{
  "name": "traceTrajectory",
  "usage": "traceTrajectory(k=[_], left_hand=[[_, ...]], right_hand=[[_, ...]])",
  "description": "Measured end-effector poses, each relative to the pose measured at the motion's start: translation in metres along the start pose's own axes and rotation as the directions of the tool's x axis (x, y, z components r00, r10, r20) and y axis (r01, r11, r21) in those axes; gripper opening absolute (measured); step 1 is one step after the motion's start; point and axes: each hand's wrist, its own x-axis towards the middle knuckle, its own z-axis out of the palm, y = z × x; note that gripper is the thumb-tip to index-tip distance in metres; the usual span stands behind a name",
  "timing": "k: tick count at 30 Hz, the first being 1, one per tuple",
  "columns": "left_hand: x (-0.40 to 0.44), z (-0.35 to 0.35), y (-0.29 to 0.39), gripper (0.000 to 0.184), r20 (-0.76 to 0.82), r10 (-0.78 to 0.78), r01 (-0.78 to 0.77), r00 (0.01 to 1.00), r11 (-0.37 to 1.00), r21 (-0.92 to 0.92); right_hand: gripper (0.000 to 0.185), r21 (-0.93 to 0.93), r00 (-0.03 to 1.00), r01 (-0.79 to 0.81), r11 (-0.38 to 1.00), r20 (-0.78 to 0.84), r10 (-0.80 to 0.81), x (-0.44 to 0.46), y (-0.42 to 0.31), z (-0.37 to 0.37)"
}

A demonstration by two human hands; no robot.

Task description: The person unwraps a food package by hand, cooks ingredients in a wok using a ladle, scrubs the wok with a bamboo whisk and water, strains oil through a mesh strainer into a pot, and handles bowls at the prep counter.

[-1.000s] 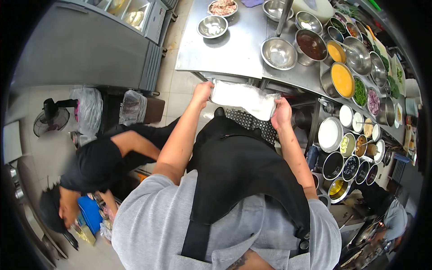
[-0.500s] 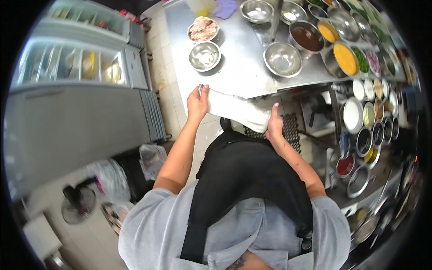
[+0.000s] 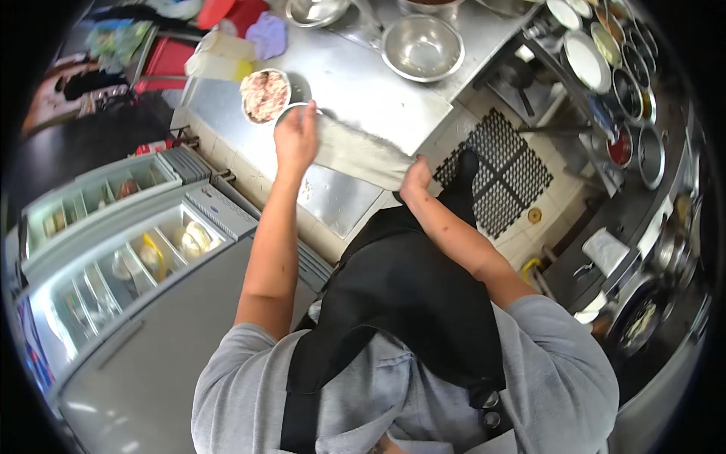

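Observation:
A white cloth [image 3: 361, 157] is stretched between my two hands above the near edge of the steel table [image 3: 344, 198]. My left hand [image 3: 297, 142] grips its left end, fingers pointing up and slightly blurred. At its right end, lower and closer to my apron, my right hand [image 3: 415, 181] is closed on the cloth. Just behind my left hand stands a metal bowl [image 3: 290, 115], mostly hidden. Beside that, a bowl of pale pink, minced-looking meat [image 3: 265, 97] rests on the table.
An empty steel bowl [image 3: 422, 49] stands farther right on the table. Toward the back left are a plastic jug [image 3: 215, 62] and a purple cloth [image 3: 266, 35]. An open-topped freezer [image 3: 144, 261] is at left. A black mat [image 3: 505, 174] covers floor at right, near a pan [image 3: 639, 316].
My view has turned, so the table and bowls appear shifted and rotated. Both hands still hold the cloth, and my left hand now overlaps the metal bowl near the meat.

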Motion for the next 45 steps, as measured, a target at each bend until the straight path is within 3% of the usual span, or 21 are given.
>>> traceTrajectory(k=[1,2,7,9,12,14,16,20,22,23,25,26,28,30,31,32,34,36,38,39,45], left_hand=[[0.008,-0.006,0.003,0.047,0.043,0.034,-0.039,0.998,0.993,0.115],[0.011,0.005,-0.01,0.046,0.03,0.12,-0.123,0.992,0.982,0.143],[0.007,0.035,-0.021,0.048,0.214,0.134,-0.194,0.968,0.937,0.292],[-0.002,0.059,-0.012,0.047,0.276,0.116,-0.191,0.954,0.945,0.264],[-0.021,0.09,-0.012,0.044,0.337,0.198,-0.275,0.921,0.941,0.198],[-0.037,0.112,-0.015,0.042,0.343,0.214,-0.289,0.915,0.939,0.185],[-0.051,0.134,-0.016,0.041,0.351,0.218,-0.281,0.911,0.95,0.14],[-0.076,0.17,-0.022,0.039,0.356,0.27,-0.355,0.895,0.913,0.2],[-0.087,0.171,-0.015,0.037,0.34,0.341,-0.439,0.877,0.855,0.276],[-0.087,0.171,-0.013,0.036,0.332,0.311,-0.403,0.89,0.878,0.257],[-0.089,0.169,-0.022,0.036,0.303,0.267,-0.334,0.915,0.922,0.194],[-0.092,0.164,-0.024,0.037,0.278,0.236,-0.276,0.931,0.955,0.113],[-0.086,0.139,-0.014,0.039,0.347,-0.032,0.0,0.937,0.996,0.093],[-0.087,0.119,0.006,0.043,0.366,-0.123,0.152,0.922,0.987,-0.05],[-0.089,0.116,0.005,0.042,0.392,-0.113,0.169,0.913,0.979,-0.113],[-0.092,0.114,0.009,0.042,0.422,-0.103,0.19,0.901,0.967,-0.17],[-0.093,0.111,0.041,0.039,0.433,0.024,0.183,0.901,0.885,-0.429],[-0.087,0.117,0.059,0.031,0.492,0.098,0.222,0.865,0.803,-0.552],[-0.075,0.125,0.083,0.029,0.529,0.173,0.23,0.831,0.759,-0.609],[-0.07,0.131,0.097,0.027,0.558,0.198,0.265,0.806,0.723,-0.638],[-0.073,0.164,0.238,0.015,0.699,0.389,0.423,0.6,0.587,-0.69]], right_hand=[[0.052,0.148,0.998,-0.035,0.988,0.055,0.027,0.015,0.015,0.011],[0.052,0.161,0.999,-0.049,0.986,0.028,0.045,0.035,0.025,0.012],[0.047,0.275,0.986,-0.15,0.95,-0.024,0.162,0.071,0.042,0.028],[0.046,0.284,0.978,-0.166,0.944,-0.072,0.194,0.09,0.049,0.027],[0.052,-0.295,0.961,-0.089,0.951,-0.277,0.004,0.103,0.042,0.033],[0.054,-0.345,0.936,-0.15,0.927,-0.35,0.021,0.15,0.079,0.035],[0.054,-0.502,0.954,-0.062,0.863,-0.283,-0.096,0.207,0.129,0.031],[0.059,-0.474,0.972,-0.099,0.875,-0.235,-0.018,0.222,0.128,0.038],[0.06,-0.566,0.982,-0.053,0.823,-0.178,-0.059,0.236,0.152,0.044],[0.06,-0.574,0.984,-0.055,0.817,-0.171,-0.053,0.231,0.149,0.034],[0.059,-0.506,0.978,-0.02,0.862,-0.19,-0.089,0.188,0.092,0.01],[0.058,-0.473,0.975,-0.009,0.881,-0.198,-0.097,0.215,0.105,-0.016],[0.067,-0.44,0.979,0.124,0.889,-0.093,-0.182,0.196,0.051,-0.07],[0.076,-0.512,0.987,0.11,0.852,-0.041,-0.152,0.162,-0.026,-0.123],[0.082,-0.505,0.988,0.147,0.851,0.031,-0.153,0.137,-0.063,-0.144],[0.08,-0.45,0.963,0.259,0.855,0.052,-0.264,0.124,-0.086,-0.164],[0.078,-0.341,0.956,0.289,0.895,0.063,-0.285,0.073,-0.15,-0.193],[0.069,-0.291,0.928,0.372,0.882,0.098,-0.359,0.068,-0.182,-0.237],[0.058,-0.086,0.845,0.512,0.854,0.231,-0.483,0.034,-0.226,-0.263],[0.044,0.054,0.831,0.506,0.861,0.237,-0.503,0.029,-0.243,-0.28],[0.029,0.175,0.752,0.608,0.774,0.186,-0.633,-0.036,-0.332,-0.382]])
